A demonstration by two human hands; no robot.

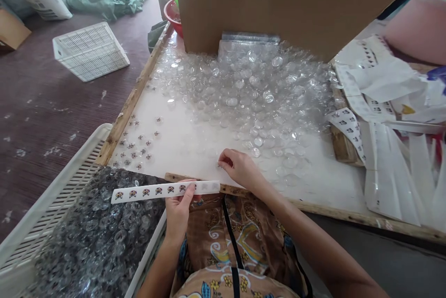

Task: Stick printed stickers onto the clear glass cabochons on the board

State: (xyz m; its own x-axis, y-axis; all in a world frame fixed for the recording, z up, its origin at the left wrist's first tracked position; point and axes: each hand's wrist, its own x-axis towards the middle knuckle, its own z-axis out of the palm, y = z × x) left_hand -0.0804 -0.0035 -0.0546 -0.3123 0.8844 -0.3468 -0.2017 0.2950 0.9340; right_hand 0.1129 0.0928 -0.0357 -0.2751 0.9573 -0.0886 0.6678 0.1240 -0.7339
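Note:
My left hand (179, 207) pinches a long white sticker strip (163, 191) with several small dark stickers along it, held level over my lap. My right hand (239, 168) rests on the white board (195, 140), fingertips pinched together on something small that I cannot make out. A big heap of clear round plastic discs (251, 89) covers the far half of the board. Several discs bearing stickers (137, 144) lie spread at the board's left side.
A white slatted crate (42, 223) at my lower left holds many finished discs. A large cardboard box (278, 0) stands behind the heap. Used white backing strips (383, 149) pile up on the right. Another white crate (90, 49) lies on the floor.

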